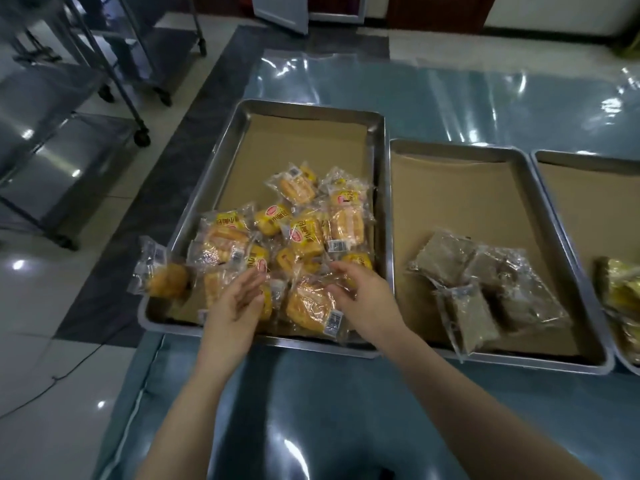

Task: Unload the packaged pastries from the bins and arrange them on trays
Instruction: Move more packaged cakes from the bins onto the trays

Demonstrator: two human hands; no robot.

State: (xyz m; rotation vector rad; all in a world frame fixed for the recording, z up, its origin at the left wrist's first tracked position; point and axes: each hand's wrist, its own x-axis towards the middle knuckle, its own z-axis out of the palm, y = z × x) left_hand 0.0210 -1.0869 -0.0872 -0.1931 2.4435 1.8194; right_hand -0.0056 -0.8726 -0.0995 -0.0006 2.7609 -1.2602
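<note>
Left hand (239,299) spread flat-fingered and right hand (360,292) with fingers bent downward, grip unclear, both over yellow packaged pastries (311,233) heaped in near half of left tray (221,161), one stray packet (162,275) overhanging its left rim.

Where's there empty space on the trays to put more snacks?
The left tray is bare beyond the yellow pile. The middle tray is bare beyond and left of the brown packets. Crowded: the left tray's near half.
</note>
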